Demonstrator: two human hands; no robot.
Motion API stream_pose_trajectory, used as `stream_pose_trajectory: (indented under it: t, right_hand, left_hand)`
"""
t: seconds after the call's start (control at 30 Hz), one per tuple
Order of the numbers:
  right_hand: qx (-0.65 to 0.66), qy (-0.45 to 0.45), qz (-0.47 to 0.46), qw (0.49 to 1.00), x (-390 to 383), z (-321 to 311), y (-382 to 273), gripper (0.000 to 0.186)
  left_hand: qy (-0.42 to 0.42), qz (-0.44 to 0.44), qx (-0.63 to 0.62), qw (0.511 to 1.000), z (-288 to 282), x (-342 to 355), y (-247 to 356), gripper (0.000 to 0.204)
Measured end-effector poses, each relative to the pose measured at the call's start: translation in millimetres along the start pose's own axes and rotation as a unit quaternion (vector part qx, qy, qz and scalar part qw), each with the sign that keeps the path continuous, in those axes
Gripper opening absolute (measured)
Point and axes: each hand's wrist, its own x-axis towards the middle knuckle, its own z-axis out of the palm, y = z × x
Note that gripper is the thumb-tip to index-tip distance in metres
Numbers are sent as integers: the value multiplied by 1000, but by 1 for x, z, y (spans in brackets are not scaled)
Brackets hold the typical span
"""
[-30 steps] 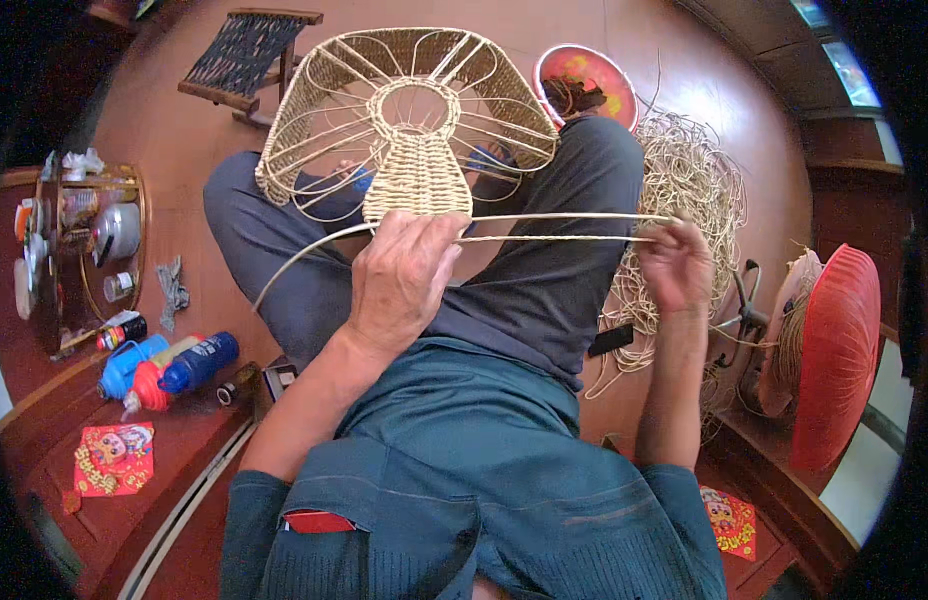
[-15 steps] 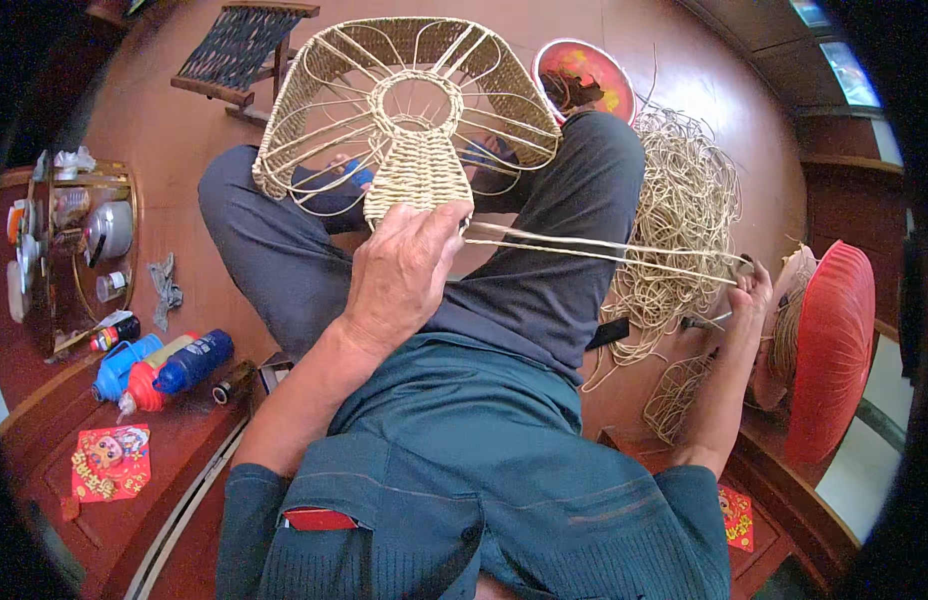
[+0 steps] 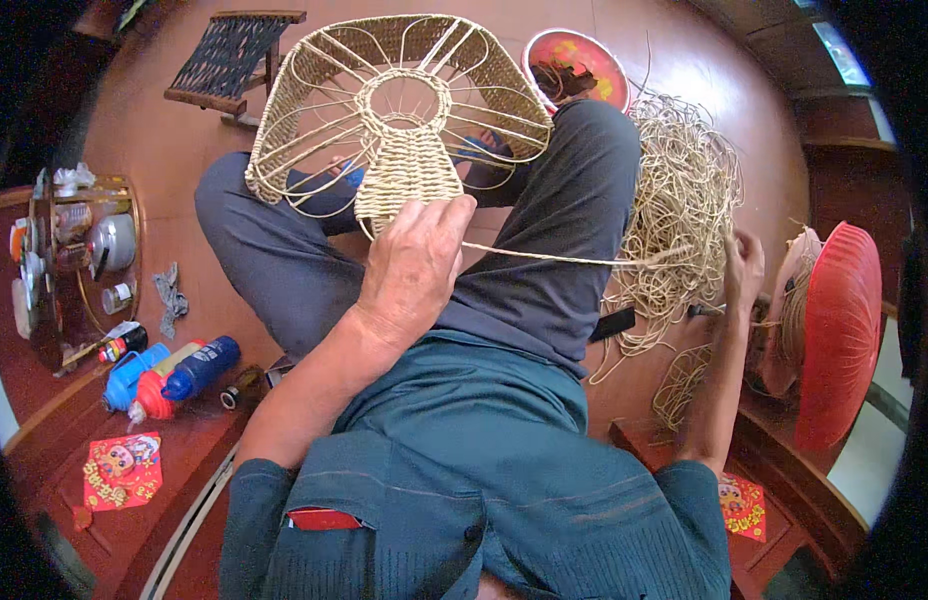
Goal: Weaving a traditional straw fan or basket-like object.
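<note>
A wide frame (image 3: 402, 102) woven from straw-coloured twisted cord rests across my knees, with a ring at its middle and thin spokes running to a woven rim. From the ring a densely woven panel (image 3: 410, 172) widens toward me. My left hand (image 3: 414, 262) is closed around the near end of this panel and hides its edge. A single cord (image 3: 544, 256) runs from beside that hand across my right thigh to the right. My right hand (image 3: 746, 265), fingers curled, is beside the loose cord pile; the cord's outer end blurs against the pile, so its grip is unclear.
The tangled cord pile (image 3: 684, 190) lies right of my leg, below a red basin (image 3: 581, 72). A red round-topped stool (image 3: 839, 335) stands far right. Bottles (image 3: 199, 367) and a shelf stand (image 3: 94, 245) are at left, a folding stool (image 3: 236, 60) at upper left.
The doubled cord stretched between my hands now shows as one strand, lower and slacker. My right hand has moved slightly up and turned. My left hand stays on the panel.
</note>
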Motion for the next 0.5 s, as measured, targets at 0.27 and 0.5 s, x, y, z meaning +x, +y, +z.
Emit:
stream_pose_trajectory:
  t: [0.27, 0.5]
  right_hand:
    - [461, -364, -8, 809, -138, 2, -303, 30]
    - [679, -473, 246, 504, -166, 48, -342, 46]
  left_hand:
    - [25, 70, 26, 997, 7, -6, -8, 54]
    - [60, 54, -27, 996, 9, -6, -4, 58]
